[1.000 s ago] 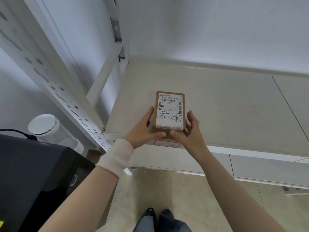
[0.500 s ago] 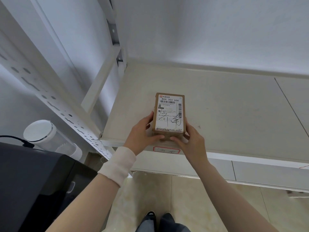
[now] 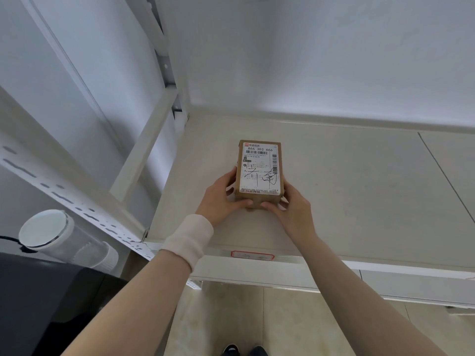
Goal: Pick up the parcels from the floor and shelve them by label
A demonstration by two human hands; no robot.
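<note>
- Pushed further back onto the shelf since the earlier frames: small brown cardboard parcel [image 3: 259, 173] with a white printed shipping label, now well in from the front edge instead of near the lip.
- Followed in by both hands, which now reach over the shelf board rather than sitting at its edge.
- Lies flat on the pale beige shelf board [image 3: 347, 201], long side running front to back, label up, with black handwritten characters across the lower half of the label.
- Cupped at its near end by the left hand [image 3: 218, 199] (white wristband [image 3: 189, 238] just behind it): fingers along the left side, thumb pressed on the near face.
- Mirrored by the right hand [image 3: 291, 208]: fingers along the right side, thumb on the near face, almost meeting the other thumb.
- Pinched lightly from both sides, then; whether weight is carried or merely guided cannot be told, though the box looks settled on the board.
- Sits roughly in line with the red-bordered white tag [image 3: 252, 255] stuck on the shelf's front rail (its writing too blurred to read), so a match between label and slot is a fair guess, not a certainty.
- Judged nearly done for this parcel: only letting go and pulling the arms back remains.
- Little risk seen; a crooked release could nudge the box askew.
- No other parcels visible, only beige floor tiles [image 3: 221, 317] below.
</note>
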